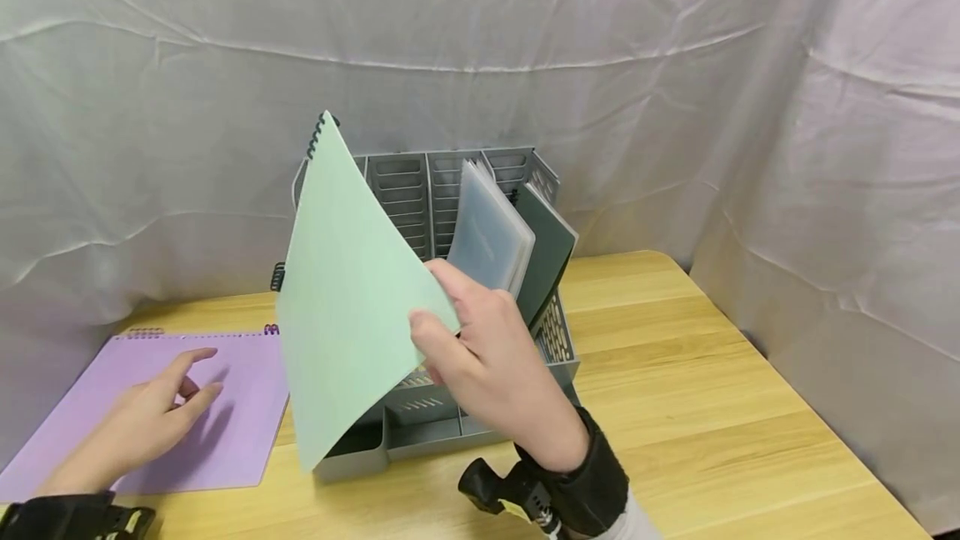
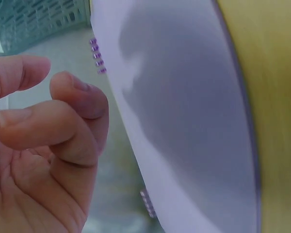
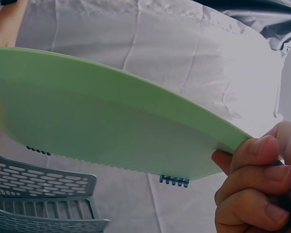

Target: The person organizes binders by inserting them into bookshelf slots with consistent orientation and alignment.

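Note:
A light green spiral-bound notebook (image 1: 348,298) is held up on a slant in front of the grey desk organizer (image 1: 397,198). My right hand (image 1: 495,348) pinches its edge between thumb and fingers; the right wrist view shows the same grip from beneath the notebook (image 3: 102,121). Flat on the table at the left lies a purple spiral notebook (image 1: 232,440). Above it hovers my left hand (image 1: 150,419), fingers loosely bent, with nothing in them and its shadow falling on the cover.
In the organizer's right-hand slots stand a clear plastic file folder (image 1: 483,232) and a dark green notebook (image 1: 536,248). Low compartments form the organizer's front. Bare wooden table (image 1: 712,407) extends to the right, and a grey curtain (image 1: 450,48) hangs behind.

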The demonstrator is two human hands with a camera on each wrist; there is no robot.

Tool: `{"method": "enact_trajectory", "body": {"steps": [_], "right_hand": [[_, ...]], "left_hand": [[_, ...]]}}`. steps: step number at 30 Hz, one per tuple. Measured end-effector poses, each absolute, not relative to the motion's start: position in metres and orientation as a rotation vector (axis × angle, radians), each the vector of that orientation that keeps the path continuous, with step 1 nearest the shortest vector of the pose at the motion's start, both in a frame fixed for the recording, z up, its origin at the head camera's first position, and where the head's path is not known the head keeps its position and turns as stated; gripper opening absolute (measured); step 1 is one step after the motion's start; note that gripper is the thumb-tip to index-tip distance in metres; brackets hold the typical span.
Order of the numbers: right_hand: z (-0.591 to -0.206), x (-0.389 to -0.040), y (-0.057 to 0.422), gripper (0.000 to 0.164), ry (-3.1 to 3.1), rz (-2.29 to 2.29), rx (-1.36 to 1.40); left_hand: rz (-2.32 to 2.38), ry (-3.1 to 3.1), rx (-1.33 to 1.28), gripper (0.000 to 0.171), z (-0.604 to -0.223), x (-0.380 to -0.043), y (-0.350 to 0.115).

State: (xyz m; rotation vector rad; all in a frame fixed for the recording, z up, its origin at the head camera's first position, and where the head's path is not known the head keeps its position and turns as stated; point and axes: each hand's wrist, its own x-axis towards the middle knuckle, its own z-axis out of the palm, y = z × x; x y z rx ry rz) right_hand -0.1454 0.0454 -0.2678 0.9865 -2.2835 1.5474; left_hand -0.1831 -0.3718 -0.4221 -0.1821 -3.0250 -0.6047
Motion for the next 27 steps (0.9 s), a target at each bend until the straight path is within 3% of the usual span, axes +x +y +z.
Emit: {"method": "enact_trajectory", "body": {"steps": [27], "right_hand": [[-0.254, -0.133, 0.090, 0.014, -2.192, 1.504, 0.905]], "left_hand": [[-1.057, -2.960, -0.284, 0.060, -0.414, -0.178, -0.301]]}}
